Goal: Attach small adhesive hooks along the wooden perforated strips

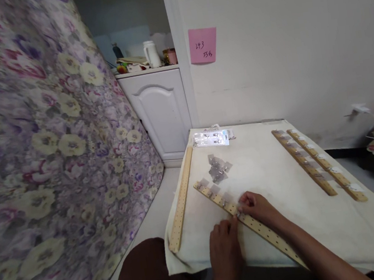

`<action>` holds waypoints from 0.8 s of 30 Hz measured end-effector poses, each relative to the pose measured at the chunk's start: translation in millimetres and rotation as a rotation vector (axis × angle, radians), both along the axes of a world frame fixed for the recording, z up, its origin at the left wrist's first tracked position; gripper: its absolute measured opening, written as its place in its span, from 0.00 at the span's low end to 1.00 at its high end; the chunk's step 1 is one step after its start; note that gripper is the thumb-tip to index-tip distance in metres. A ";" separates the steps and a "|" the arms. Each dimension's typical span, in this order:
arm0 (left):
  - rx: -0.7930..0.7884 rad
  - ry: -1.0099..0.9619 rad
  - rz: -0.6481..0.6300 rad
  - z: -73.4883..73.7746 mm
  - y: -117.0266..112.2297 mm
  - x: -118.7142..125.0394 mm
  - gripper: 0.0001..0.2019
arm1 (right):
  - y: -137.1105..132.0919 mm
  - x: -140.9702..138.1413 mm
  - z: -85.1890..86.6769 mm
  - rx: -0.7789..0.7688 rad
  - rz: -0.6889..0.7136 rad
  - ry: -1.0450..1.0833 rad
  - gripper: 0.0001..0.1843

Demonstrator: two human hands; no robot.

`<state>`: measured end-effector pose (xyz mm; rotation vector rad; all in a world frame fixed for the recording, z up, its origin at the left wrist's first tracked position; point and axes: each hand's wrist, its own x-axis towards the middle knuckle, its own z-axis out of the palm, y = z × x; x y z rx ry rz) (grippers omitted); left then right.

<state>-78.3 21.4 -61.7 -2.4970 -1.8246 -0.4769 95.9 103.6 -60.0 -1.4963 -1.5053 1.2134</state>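
A long perforated wooden strip (270, 236) lies slantwise across the near part of the table. Several small clear cards with shiny metal pieces (212, 196) are set along its far half. My right hand (256, 206) is over the strip, thumb and fingers pinched on a small clear piece at its holes. On the near side, my left hand (225, 250) has its fingers curled, with the fingertips against the strip's edge beside the same spot. What its fingertips hold, if anything, is hidden. Beyond the strip lies a loose pile of small clear cards (217, 169).
Another perforated strip (181, 201) lies along the table's left edge. Two strips bearing cards, one nearer (303, 160) and one farther right (328, 164), lie at the right. A clear package (210, 139) is at the back of the cloth-covered table (255, 158). A floral curtain (53, 154) hangs left.
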 end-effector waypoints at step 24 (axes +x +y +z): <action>0.018 -0.031 -0.005 -1.2 -0.3 -2.8 0.27 | -3.9 0.4 1.9 -0.068 -0.022 0.114 0.12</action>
